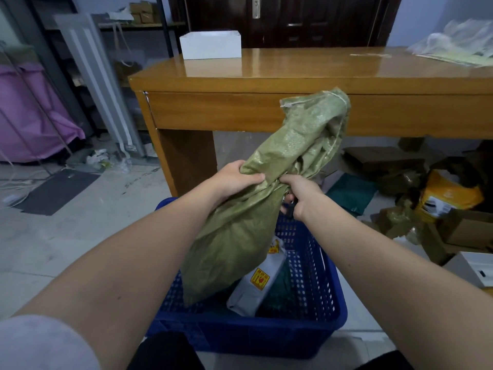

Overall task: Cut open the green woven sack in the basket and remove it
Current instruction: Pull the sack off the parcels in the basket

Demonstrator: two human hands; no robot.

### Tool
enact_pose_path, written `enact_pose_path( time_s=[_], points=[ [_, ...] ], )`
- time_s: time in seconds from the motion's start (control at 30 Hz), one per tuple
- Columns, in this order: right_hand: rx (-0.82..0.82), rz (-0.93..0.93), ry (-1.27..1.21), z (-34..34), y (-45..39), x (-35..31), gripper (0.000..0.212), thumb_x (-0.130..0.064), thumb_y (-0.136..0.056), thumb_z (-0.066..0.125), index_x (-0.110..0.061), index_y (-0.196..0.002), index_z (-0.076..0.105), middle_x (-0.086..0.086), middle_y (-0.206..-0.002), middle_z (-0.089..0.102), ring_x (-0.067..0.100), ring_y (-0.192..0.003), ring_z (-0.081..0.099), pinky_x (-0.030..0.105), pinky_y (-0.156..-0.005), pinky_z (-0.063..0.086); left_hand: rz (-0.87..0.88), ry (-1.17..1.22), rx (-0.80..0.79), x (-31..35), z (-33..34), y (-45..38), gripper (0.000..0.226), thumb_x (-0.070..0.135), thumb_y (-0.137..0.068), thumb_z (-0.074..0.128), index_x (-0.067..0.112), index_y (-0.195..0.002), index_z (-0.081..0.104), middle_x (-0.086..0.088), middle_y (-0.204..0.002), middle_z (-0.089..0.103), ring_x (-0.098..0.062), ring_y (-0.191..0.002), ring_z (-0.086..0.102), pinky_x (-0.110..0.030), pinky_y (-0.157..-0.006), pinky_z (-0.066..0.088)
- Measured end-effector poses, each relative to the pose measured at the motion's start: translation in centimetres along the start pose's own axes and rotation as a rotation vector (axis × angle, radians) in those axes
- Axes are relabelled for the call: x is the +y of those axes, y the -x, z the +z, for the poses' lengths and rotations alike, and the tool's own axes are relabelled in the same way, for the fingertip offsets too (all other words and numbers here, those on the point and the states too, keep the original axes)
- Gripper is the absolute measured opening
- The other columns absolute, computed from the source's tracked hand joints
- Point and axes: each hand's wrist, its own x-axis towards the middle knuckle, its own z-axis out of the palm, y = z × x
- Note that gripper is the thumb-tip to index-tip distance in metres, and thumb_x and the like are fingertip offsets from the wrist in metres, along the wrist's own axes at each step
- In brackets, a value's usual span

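The green woven sack (240, 231) hangs crumpled above the blue plastic basket (306, 327), its lower end dipping inside and its stitched top edge sticking up in front of the desk. My left hand (234, 180) grips the sack's bunched middle from the left. My right hand (300, 194) grips the same bunch from the right; something dark shows under its fingers, and I cannot tell what it is. A grey-white parcel (256, 287) with yellow stickers lies in the basket beside a dark green parcel.
A wooden desk (293, 76) stands right behind the basket, with a white box (210, 45) and plastic wrapping on top. Flattened cardboard, boxes and a yellow package (448, 196) litter the floor at right. A dark mat and cables lie at left.
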Motion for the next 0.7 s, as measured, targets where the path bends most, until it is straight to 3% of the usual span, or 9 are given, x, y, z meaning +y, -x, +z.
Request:
enact_pose_path(
  time_s=[0.07, 0.17, 0.3, 0.33, 0.37, 0.43, 0.47, 0.6, 0.7],
  points=[
    [-0.021, -0.069, 0.015, -0.1, 0.3, -0.5, 0.024, -0.005, -0.079, 0.071, -0.009, -0.101, 0.062, 0.006, -0.076, 0.063, 0.013, -0.048, 0.05, 0.025, -0.051, 0.047, -0.027, 0.013, -0.031, 0.2, 0.4, 0.1, 0.033, 0.042, -0.091, 0.065, 0.024, -0.117, 0.063, 0.003, -0.107, 0.069, -0.016, -0.094, 0.066, -0.033, -0.086, 0.052],
    [-0.065, -0.189, -0.121, -0.6, 0.3, -1.2, 0.037, -0.009, -0.074, 0.079, -0.009, -0.106, 0.062, 0.01, -0.098, 0.069, 0.016, -0.061, 0.062, 0.026, -0.055, 0.05, -0.082, 0.199, 0.032, 0.1, 0.3, 0.1, 0.04, 0.039, -0.1, 0.047, 0.018, -0.134, 0.054, -0.006, -0.126, 0.065, -0.027, -0.111, 0.063, -0.041, -0.099, 0.049],
    [0.04, -0.242, -0.061, -1.9, -0.8, -0.7, 0.105, -0.034, -0.054, 0.088, -0.014, -0.145, 0.039, 0.007, -0.138, 0.054, 0.027, -0.114, 0.057, 0.04, -0.092, 0.049, -0.157, 0.505, 0.148, -0.1, -0.8, -0.1, 0.046, 0.038, -0.102, 0.043, 0.012, -0.14, 0.048, -0.013, -0.127, 0.065, -0.03, -0.112, 0.063, -0.04, -0.092, 0.05],
    [0.035, -0.24, -0.001, -2.3, -0.9, -0.2, 0.108, -0.039, -0.052, 0.088, -0.016, -0.146, 0.039, 0.007, -0.138, 0.054, 0.025, -0.109, 0.057, 0.041, -0.091, 0.05, -0.165, 0.576, 0.151, -0.1, -1.1, -0.2, 0.043, 0.036, -0.102, 0.043, 0.012, -0.138, 0.049, -0.014, -0.125, 0.065, -0.03, -0.112, 0.063, -0.04, -0.091, 0.05],
    [0.012, -0.23, 0.049, -2.6, -0.8, 0.2, 0.102, -0.041, -0.053, 0.088, -0.016, -0.142, 0.044, 0.007, -0.134, 0.058, 0.021, -0.093, 0.059, 0.037, -0.081, 0.053, -0.177, 0.646, 0.139, -0.1, -1.4, -0.2, 0.04, 0.034, -0.103, 0.043, 0.011, -0.134, 0.051, -0.015, -0.123, 0.065, -0.03, -0.112, 0.063, -0.041, -0.09, 0.051],
    [-0.04, -0.206, 0.105, -3.1, -1.3, 1.0, 0.078, -0.038, -0.064, 0.087, -0.016, -0.131, 0.054, 0.006, -0.118, 0.066, 0.015, -0.062, 0.05, 0.027, -0.056, 0.048, -0.193, 0.755, 0.097, -0.1, -1.7, 0.2, 0.034, 0.032, -0.104, 0.043, 0.009, -0.126, 0.055, -0.015, -0.114, 0.067, -0.029, -0.105, 0.065, -0.043, -0.088, 0.05],
    [-0.074, -0.186, 0.117, -3.0, -1.6, 1.4, 0.07, -0.034, -0.069, 0.085, -0.015, -0.129, 0.055, 0.005, -0.113, 0.067, 0.015, -0.054, 0.046, 0.026, -0.051, 0.045, -0.201, 0.779, 0.061, -0.1, -1.8, 0.4, 0.03, 0.031, -0.104, 0.043, 0.009, -0.119, 0.057, -0.015, -0.108, 0.067, -0.029, -0.099, 0.065, -0.044, -0.087, 0.051],
    [-0.246, -0.046, 0.044, -2.0, -1.9, 2.3, 0.059, -0.024, -0.075, 0.082, -0.015, -0.127, 0.056, 0.004, -0.104, 0.069, 0.012, -0.055, 0.054, 0.019, -0.042, 0.045, -0.248, 0.865, -0.053, -1.1, -1.9, 0.7, 0.029, 0.03, -0.104, 0.044, 0.007, -0.103, 0.06, -0.019, -0.117, 0.066, -0.032, -0.111, 0.064, -0.048, -0.095, 0.05],
    [-0.381, 0.12, 0.001, -1.1, -2.0, 2.7, 0.039, -0.025, -0.079, 0.078, -0.014, -0.112, 0.061, -0.003, -0.075, 0.069, 0.005, -0.04, 0.039, 0.016, -0.039, 0.044, -0.242, 0.904, -0.048, -1.8, -2.0, 0.2, 0.029, 0.031, -0.104, 0.044, 0.009, -0.112, 0.061, -0.019, -0.119, 0.065, -0.032, -0.115, 0.063, -0.049, -0.098, 0.049]
  ],
)
